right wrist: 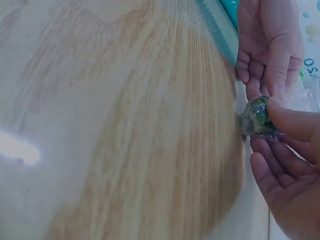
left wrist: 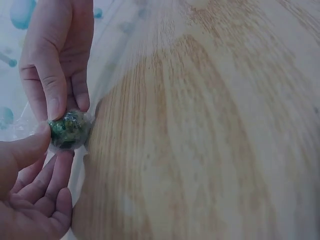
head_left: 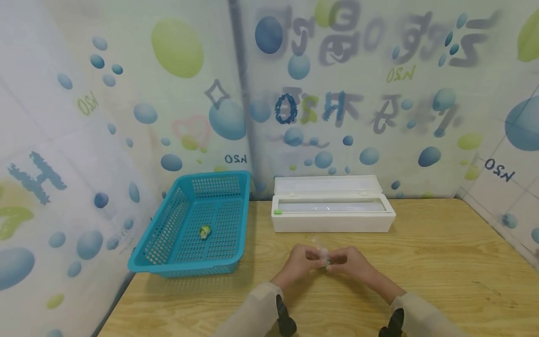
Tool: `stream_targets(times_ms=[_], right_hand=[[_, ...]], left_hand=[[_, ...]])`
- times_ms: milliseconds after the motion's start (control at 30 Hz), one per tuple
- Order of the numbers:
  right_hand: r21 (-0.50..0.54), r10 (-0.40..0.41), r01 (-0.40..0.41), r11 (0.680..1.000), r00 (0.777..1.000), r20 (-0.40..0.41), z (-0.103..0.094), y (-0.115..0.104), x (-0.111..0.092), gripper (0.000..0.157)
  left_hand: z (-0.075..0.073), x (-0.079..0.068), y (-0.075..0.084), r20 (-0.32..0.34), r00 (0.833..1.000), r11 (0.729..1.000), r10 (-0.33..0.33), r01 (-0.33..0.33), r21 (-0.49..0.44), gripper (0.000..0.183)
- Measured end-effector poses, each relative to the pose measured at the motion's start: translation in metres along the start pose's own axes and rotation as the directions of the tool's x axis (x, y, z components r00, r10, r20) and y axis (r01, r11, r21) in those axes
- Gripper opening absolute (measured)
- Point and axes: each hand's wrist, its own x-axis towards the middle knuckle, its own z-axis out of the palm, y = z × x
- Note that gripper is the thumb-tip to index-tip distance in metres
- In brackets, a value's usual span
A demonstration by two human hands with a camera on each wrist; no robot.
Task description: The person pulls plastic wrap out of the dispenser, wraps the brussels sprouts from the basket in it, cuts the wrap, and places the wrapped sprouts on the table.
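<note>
My left fingers [left wrist: 62, 172] + right fingers [left wrist: 52, 87]: nearly closed, pinching film-wrapped Brussels sprout [left wrist: 70, 131], over bench [head_left: 425, 248] | two-sided grip likely stops film [head_left: 323, 252] unwrapping | cling-film box [head_left: 332, 223] facing me, lid [head_left: 327, 184] up, presumably for easy access

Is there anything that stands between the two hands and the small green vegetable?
Only the clear film wrapped around the green vegetable. The left hand and right hand hold it through this layer; no other object is visible between them.
</note>
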Motion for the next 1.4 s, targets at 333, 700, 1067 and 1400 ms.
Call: stream_targets(times_ms=[333,700,1067,1400], right_hand=[[-0.045,-0.02,0.024,0.999,0.996,0.087,-0.0028,-0.001,-0.0007,0.027],[-0.006,0.104,-0.104,0.995,0.993,0.058,-0.0053,-0.0026,-0.0005,0.029],[0.022,0.126,-0.124,0.992,0.989,-0.08,-0.0001,-0.0075,-0.0026,0.021],[0.03,-0.006,0.004,1.0,0.996,0.084,-0.0065,-0.0008,-0.007,0.032]], left_hand=[[-0.0002,-0.0005,0.0012,0.024,0.998,0.999,0.051,-0.05,-0.005,0.024],[-0.0027,-0.0013,0.0012,0.105,0.986,0.992,0.126,-0.128,0.015,0.012],[0.0023,-0.0001,0.0022,0.094,0.991,0.993,0.092,-0.099,0.065,0.008],[0.002,0.0005,0.0064,0.09,0.994,0.986,0.062,-0.075,0.147,0.009]])
